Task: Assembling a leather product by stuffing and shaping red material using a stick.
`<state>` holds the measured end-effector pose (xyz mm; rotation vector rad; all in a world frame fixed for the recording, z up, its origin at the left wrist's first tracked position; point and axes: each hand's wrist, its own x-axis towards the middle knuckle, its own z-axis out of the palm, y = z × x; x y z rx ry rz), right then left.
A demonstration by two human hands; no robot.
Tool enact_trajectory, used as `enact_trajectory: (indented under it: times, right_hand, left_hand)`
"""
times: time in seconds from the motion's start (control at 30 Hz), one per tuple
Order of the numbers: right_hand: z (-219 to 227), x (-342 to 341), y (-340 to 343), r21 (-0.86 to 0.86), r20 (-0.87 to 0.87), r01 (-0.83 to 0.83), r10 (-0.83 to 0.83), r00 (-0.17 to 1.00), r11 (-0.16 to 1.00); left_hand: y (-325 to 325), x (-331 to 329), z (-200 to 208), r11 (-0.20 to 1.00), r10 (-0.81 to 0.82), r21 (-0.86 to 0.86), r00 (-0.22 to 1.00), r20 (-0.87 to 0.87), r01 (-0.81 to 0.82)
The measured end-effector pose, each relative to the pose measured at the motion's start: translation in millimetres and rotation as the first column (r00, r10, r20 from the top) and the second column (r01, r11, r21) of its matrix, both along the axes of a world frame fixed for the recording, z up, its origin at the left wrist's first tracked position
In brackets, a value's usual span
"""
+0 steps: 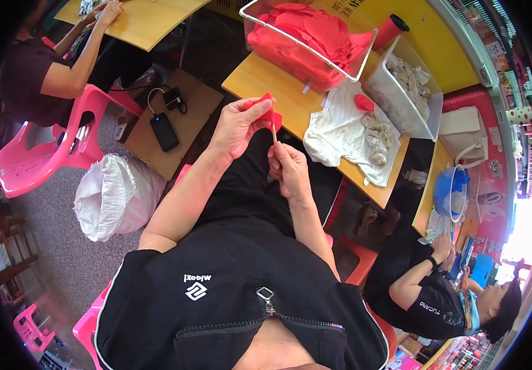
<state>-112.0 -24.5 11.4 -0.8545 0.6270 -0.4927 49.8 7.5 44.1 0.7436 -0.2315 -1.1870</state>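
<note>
My left hand (239,128) pinches a small red piece (268,110), soft and petal-like, between thumb and fingers. Just below and to the right, my right hand (290,171) is closed on a thin tan stick (274,134). The stick's upper end meets the red piece; whether it goes into it I cannot tell. Beyond my hands, a clear bin (360,69) heaped with similar red pieces (306,37) stands on a wooden table (266,86). A stained white cloth (333,126) lies to its right, with one loose red piece (364,103) on it.
Right of the cloth stands a clear bin (429,126) of dirty rags. A white sack (115,197) sits on the floor at left, near a low board (182,105) with a black power bank (164,132). One person works at upper left by a pink chair (50,154), another at lower right.
</note>
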Motion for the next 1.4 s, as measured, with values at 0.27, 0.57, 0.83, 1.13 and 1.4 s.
enact_trajectory:
  times: [0.27, 0.57, 0.83, 1.13, 1.4]
  right_hand:
    - [31.6, -29.0, -52.7, -0.451, -0.416, -0.223, 0.018, 0.909, 0.864]
    - [50.9, -25.8, -68.7, -0.725, -0.411, -0.316, -0.017, 0.911, 0.613]
    - [47.5, -16.4, -69.9, -0.732, -0.434, -0.258, -0.139, 0.89, 0.631]
    - [38.1, 19.4, -51.2, -0.946, -0.315, -0.29, -0.616, 0.722, 0.144]
    - [25.0, -26.6, -66.4, -0.58, -0.642, -0.252, -0.245, 0.726, 0.774]
  left_hand:
    - [-10.2, 13.1, 9.4, 0.998, -0.045, 0.056, 0.994, 0.096, 0.04]
    - [-14.5, 9.4, 14.9, 0.958, -0.286, 0.099, 0.878, 0.383, 0.269]
    - [-24.4, 8.4, 23.9, 0.979, -0.198, 0.093, 0.954, 0.224, 0.182]
    - [-35.5, 50.5, -1.0, 0.899, -0.367, 0.315, 0.916, 0.163, 0.305]
    - [-51.3, 75.1, -29.2, 0.927, -0.263, 0.294, 0.962, 0.07, 0.232]
